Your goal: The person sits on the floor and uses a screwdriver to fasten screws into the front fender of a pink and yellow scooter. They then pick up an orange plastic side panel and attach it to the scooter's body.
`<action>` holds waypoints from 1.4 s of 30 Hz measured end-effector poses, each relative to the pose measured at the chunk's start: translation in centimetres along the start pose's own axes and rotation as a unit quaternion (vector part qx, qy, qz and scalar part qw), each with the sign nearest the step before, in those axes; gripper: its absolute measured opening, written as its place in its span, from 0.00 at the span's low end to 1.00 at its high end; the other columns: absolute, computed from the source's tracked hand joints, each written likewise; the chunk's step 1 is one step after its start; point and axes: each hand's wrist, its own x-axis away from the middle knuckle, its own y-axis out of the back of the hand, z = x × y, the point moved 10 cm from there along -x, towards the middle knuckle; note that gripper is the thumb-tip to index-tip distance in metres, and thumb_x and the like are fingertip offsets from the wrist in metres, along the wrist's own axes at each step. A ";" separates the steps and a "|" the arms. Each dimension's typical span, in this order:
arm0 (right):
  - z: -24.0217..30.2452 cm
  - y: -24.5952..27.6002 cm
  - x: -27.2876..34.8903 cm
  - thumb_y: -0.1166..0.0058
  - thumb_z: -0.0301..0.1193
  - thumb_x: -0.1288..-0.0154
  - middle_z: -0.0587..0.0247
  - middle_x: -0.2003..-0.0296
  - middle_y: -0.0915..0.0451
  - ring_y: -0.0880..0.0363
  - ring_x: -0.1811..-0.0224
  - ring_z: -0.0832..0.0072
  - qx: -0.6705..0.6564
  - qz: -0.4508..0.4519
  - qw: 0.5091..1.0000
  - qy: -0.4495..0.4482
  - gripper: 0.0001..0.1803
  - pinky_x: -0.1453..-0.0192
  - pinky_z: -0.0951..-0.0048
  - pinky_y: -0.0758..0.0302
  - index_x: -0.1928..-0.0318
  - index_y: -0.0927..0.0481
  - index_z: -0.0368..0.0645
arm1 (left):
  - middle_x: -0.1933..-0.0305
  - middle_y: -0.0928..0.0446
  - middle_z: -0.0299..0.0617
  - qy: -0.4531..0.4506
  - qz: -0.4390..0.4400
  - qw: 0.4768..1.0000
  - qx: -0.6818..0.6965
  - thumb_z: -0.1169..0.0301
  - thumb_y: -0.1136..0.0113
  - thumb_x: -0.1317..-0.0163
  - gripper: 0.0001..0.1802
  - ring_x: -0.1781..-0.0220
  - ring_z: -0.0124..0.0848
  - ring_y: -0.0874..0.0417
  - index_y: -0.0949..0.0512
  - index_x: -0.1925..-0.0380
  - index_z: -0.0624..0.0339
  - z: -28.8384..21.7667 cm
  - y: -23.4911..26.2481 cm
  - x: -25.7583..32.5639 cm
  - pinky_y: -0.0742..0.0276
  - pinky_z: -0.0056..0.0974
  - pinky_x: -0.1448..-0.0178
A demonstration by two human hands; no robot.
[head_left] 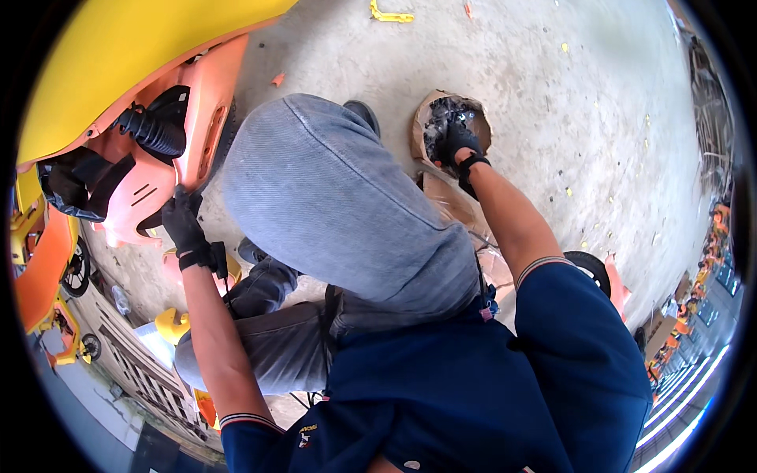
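Observation:
My left hand point(184, 226), in a black glove, is at the lower edge of an orange body panel point(218, 110) on a yellow and orange vehicle. Its fingers are closed together against that edge, their tips partly hidden. My right hand point(460, 143), also gloved in black, reaches down into a round, torn-edged cardboard box point(418, 135) on the floor. Small dark and shiny parts point(441, 110) lie in this box around the fingers, which are hidden among them. Above my left hand, a black ribbed shock absorber point(151, 132) shows inside the vehicle's opening.
My bent knee point(315, 173) comes between both arms. A yellow plastic piece point(391, 13) and orange scraps lie on the concrete floor point(552, 102). Behind my right arm are a black wheel point(590, 272) and clear plastic wrapping. More yellow and orange vehicles point(51, 276) stand at left.

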 end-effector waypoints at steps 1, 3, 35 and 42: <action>-0.5 0.9 0.1 0.54 0.37 0.36 0.56 0.31 0.43 0.46 0.28 0.63 -0.049 -0.041 0.998 -0.027 0.32 0.27 0.65 0.47 0.31 0.42 0.47 | 0.70 0.26 0.37 -0.006 0.004 1.000 -0.026 0.65 0.45 0.34 0.15 0.71 0.23 0.26 0.26 0.70 0.69 -0.2 -0.1 0.0 0.24 0.29 0.66; -3.2 2.6 -0.3 0.46 0.37 0.41 0.53 0.46 0.25 0.27 0.42 0.61 -0.148 -0.069 0.982 -0.098 0.23 0.41 0.63 0.29 0.44 0.26 0.45 | 0.71 0.27 0.36 -0.025 0.011 0.996 -0.090 0.64 0.45 0.34 0.15 0.71 0.23 0.26 0.26 0.70 0.69 -0.8 -0.2 0.0 0.24 0.29 0.66; -6.6 -7.0 -4.6 0.44 0.40 0.47 0.49 0.67 0.18 0.18 0.61 0.55 0.234 0.111 0.946 0.196 0.14 0.57 0.61 0.23 0.66 0.16 0.45 | 0.74 0.29 0.32 -0.040 0.000 0.998 -0.049 0.62 0.45 0.34 0.17 0.73 0.21 0.32 0.25 0.73 0.68 -1.2 -0.5 0.4 0.32 0.28 0.69; -9.1 -8.0 -6.0 0.35 0.39 0.63 0.52 0.64 0.18 0.19 0.58 0.56 0.178 0.170 0.955 0.168 0.20 0.55 0.63 0.22 0.65 0.15 0.46 | 0.74 0.29 0.33 -0.042 -0.009 0.997 -0.059 0.61 0.45 0.33 0.18 0.73 0.21 0.33 0.25 0.72 0.69 -1.4 -0.4 0.6 0.34 0.29 0.69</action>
